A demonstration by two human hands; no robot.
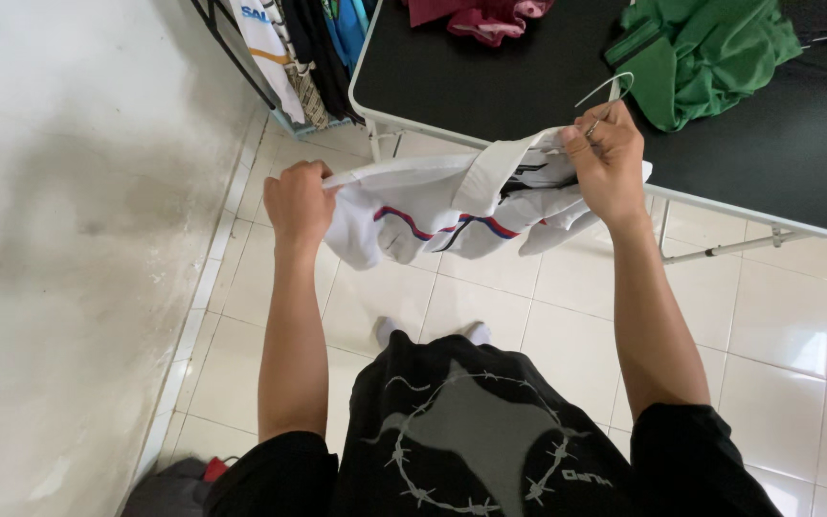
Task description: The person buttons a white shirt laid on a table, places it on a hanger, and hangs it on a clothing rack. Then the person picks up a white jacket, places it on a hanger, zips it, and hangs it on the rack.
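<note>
I hold a white shirt with red and dark blue stripes stretched between both hands above the tiled floor. My left hand grips its left end in a closed fist. My right hand grips the right end near the collar, together with a thin white wire hanger whose hook rises above my fingers. The shirt sags in folds between my hands.
A black-topped folding table stands ahead with a green garment and a maroon garment on it. Clothes hang on a rack at the back left. A white wall runs along my left.
</note>
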